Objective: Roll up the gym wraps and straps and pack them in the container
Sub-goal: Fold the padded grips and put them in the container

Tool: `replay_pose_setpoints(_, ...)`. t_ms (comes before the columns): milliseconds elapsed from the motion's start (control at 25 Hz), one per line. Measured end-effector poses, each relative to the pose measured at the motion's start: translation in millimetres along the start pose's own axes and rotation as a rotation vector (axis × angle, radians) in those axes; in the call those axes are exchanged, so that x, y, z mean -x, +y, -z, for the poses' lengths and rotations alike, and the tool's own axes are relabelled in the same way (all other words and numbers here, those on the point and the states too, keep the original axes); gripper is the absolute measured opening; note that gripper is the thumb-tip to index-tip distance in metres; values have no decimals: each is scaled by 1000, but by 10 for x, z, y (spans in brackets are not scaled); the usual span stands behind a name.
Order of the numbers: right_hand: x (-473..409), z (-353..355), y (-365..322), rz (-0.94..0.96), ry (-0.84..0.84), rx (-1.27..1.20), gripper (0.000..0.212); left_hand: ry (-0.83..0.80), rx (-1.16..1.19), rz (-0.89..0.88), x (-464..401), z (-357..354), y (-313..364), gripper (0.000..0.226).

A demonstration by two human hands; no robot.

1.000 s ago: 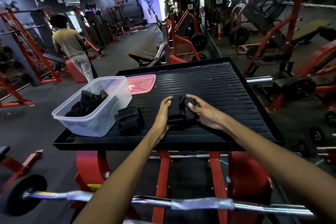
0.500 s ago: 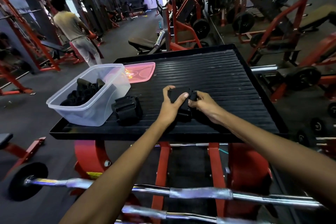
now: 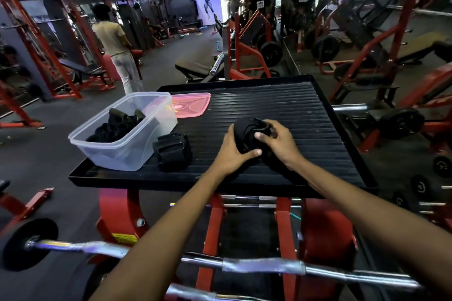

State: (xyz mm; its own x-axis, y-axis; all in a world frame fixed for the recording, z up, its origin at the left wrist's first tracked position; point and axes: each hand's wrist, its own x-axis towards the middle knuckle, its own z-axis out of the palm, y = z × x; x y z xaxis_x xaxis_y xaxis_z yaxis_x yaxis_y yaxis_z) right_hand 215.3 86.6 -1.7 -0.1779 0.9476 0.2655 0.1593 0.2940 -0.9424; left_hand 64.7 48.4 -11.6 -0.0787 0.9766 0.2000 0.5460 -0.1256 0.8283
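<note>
Rolling a black wrap tight, mid-platform, before it goes in the container.

Both hands clasp the black wrap (image 3: pixel 249 135) over the middle of the platform (image 3: pixel 305 115): left hand (image 3: pixel 232 151) cups its near-left side, thumb underneath, while right hand (image 3: pixel 276 140) pinches the loose end. Best to keep tension so coils stay snug. A rolled wrap (image 3: pixel 172 150) lies beside the clear container (image 3: pixel 129 151) at the near-left corner; beyond, the pink lid (image 3: pixel 192 105).

Gym: red weight machines (image 3: pixel 247 39), barbell (image 3: pixel 244 264), benches (image 3: pixel 195 68).
</note>
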Motion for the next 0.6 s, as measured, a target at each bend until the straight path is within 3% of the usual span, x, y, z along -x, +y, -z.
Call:
replay_pose_setpoints(160,-5,100,-4,-72,-228,-164,37,13,23,41,-6,49,-13,94)
replay_pose_setpoints(280,-29,79,67,-78,-329,-121,38,34,34,35,0,99,1,68)
replay_pose_setpoints(360,-5,56,66,-142,-381,-182,44,28,42,19,6,119,12,67)
replay_pose_setpoints(480,-38,57,80,-140,-391,-119,73,-31,69,7,21,159,19,81)
replay_pose_setpoints(600,-42,51,108,-64,-332,14,69,-47,54,-29,26,112,16,87)
